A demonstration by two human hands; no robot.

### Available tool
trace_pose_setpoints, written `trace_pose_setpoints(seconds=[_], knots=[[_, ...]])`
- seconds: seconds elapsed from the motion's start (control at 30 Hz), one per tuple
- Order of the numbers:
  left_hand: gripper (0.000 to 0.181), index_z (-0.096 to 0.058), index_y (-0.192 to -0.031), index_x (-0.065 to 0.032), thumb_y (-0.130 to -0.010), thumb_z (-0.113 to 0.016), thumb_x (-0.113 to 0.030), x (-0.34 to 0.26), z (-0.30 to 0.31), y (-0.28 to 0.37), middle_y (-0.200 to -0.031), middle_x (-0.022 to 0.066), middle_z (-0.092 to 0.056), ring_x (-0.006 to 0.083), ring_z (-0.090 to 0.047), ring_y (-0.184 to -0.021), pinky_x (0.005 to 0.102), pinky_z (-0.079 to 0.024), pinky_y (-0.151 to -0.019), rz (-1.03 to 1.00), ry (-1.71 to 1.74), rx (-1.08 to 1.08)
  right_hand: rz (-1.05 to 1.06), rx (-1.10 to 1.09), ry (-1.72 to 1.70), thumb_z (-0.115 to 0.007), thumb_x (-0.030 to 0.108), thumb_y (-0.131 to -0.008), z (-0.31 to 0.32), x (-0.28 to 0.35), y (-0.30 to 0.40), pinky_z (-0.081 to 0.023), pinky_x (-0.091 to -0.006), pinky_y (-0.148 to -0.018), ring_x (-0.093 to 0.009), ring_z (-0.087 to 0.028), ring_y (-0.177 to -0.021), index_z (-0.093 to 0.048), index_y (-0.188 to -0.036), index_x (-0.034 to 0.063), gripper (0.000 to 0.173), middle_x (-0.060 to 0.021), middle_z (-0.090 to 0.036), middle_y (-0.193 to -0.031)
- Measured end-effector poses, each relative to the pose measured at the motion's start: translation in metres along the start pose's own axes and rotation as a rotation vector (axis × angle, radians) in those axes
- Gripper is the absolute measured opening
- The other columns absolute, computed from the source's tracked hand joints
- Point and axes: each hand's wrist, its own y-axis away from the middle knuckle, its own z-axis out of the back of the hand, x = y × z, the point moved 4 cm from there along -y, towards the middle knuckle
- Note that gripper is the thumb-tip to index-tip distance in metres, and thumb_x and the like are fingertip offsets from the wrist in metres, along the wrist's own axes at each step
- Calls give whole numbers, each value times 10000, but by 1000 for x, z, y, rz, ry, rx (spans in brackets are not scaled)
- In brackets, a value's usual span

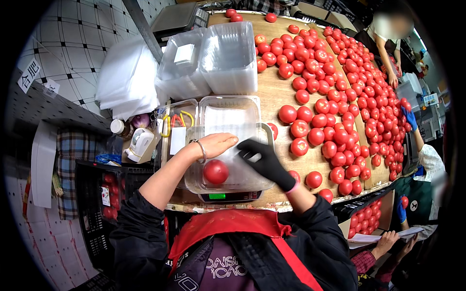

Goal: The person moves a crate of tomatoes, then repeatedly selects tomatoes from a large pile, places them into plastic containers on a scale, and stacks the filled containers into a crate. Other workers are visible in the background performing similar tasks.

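A clear plastic container rests on a digital scale with a lit green display, right before me. One red tomato lies in it, near the edge closest to me. My left hand, bare and with a metal bracelet at the wrist, reaches flat over the container, its fingers together and pointing right. My right hand wears a black glove, partly blurred, and hovers over the container's right side with fingers spread and nothing seen in them. A white liner sheet shows in the container's far part.
Many loose tomatoes cover the wooden table to the right. Stacked clear containers, white liner sheets and another scale stand beyond. A black crate holds packed tomatoes at left. Co-workers' hands are at the right side.
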Motion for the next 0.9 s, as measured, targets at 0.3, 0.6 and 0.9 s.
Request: trace_pose_setpoints(seconds=[0.3,0.6,0.9], knots=[[527,-475,-1304,-27,-959,-372,-412,1,-2,3,-1315,170,-496,298,-458,-1226,344,-333,-1044,-6,-25,-42,-78,-121,473,-660,183,-769,74,-153,-12,-396,-414,-984,-370,-512,-1112,-518,-1239,47,509,-209,-554,-1180],[529,-494,-1276,-19,-937,-408,-416,-6,-5,9,-1275,199,-510,332,-481,-1188,362,-357,-1020,-13,-61,-101,-164,-114,501,-713,243,-724,75,-141,2,-451,-396,-768,-339,-548,-875,-559,-935,36,333,-164,-573,-931],[514,-510,-1260,-20,-933,-424,-407,-1,-9,3,-1293,192,-501,330,-473,-1199,359,-350,-1028,-39,-91,-109,-383,-114,536,-778,351,-650,88,-144,51,-482,-411,-827,-339,-571,-1009,-511,-1208,49,688,-191,-564,-1097]])
